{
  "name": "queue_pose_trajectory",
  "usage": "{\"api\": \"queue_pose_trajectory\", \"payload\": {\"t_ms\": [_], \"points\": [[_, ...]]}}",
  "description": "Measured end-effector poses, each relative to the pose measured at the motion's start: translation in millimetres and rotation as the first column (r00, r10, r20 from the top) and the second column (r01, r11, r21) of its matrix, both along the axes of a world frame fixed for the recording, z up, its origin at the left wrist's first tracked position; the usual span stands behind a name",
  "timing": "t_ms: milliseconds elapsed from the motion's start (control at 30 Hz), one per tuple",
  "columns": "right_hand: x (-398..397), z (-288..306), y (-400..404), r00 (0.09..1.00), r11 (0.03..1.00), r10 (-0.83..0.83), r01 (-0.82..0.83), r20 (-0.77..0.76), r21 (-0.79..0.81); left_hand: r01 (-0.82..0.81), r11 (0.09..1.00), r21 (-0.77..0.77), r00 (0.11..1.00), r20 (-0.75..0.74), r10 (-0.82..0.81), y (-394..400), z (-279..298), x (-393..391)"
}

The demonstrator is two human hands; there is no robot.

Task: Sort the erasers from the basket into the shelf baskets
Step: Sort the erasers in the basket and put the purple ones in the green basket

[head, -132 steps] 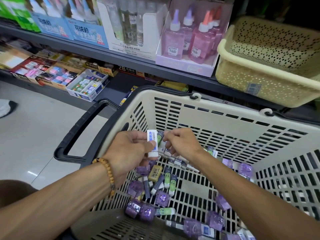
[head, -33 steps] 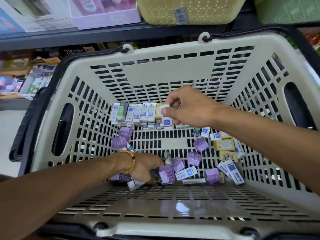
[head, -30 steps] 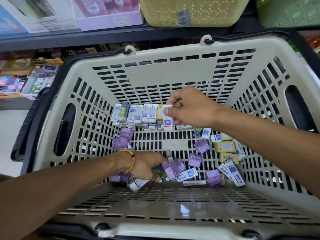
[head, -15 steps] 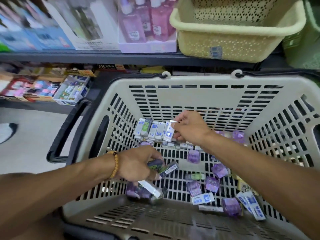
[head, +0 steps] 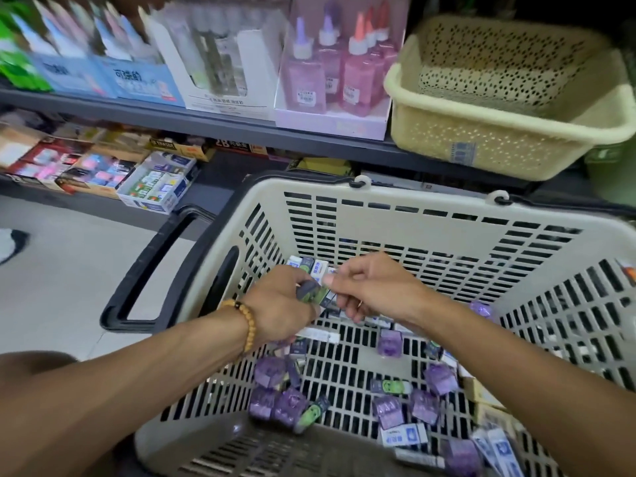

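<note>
1. Both your hands meet over the far left part of the basket [head: 430, 215]. Your left hand [head: 280, 309] pinches a dark, green-labelled eraser [head: 311, 294] in curled fingers, and your right hand [head: 371, 289] has thumb and curled fingers closed at the same spot; motion blur hides whether it grips that eraser or one of the white ones behind it.
2. The held eraser lies between the two hands, touching both, so neither hand is nearer. Its long axis looks to run left to right with a slight tilt, the green end toward your right hand.
3. Behind your fingers a row of erasers [head: 309, 266] stands upright against the far wall, long axes vertical.
4. The rest lie loose on the basket floor below your forearms: purple cubes [head: 390, 342] and white-and-blue sleeves [head: 404, 435] pointing every way.
5. The shelf basket [head: 488, 132], cream and perforated, sits up and to the right of your hands, well apart, its interior hidden from here. Judging by that, your right hand has the shorter reach to it.
6. Most of the sorting looks to be ahead of you.
</note>
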State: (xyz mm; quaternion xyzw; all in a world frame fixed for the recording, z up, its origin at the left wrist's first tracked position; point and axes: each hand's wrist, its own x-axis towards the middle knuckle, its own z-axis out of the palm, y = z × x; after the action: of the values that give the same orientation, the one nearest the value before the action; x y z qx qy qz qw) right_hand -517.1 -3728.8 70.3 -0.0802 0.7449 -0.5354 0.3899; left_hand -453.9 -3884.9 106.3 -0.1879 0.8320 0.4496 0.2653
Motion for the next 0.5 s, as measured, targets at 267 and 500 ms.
{"api": "queue_pose_trajectory", "payload": {"t_ms": [267,500], "points": [[-18.1,-25.5,9.2,0.992,0.975,-0.11,0.119,-0.058,0.188,-0.208,0.975,0.074,0.971,-0.103,0.215,-11.0,7.3,-4.4],[-23.5,-35.3,-8.4,0.969,0.963,-0.244,0.236,0.048,0.128,-0.232,0.972,0.029,0.938,-0.259,0.232,-12.1,1.3,-11.1]]}}
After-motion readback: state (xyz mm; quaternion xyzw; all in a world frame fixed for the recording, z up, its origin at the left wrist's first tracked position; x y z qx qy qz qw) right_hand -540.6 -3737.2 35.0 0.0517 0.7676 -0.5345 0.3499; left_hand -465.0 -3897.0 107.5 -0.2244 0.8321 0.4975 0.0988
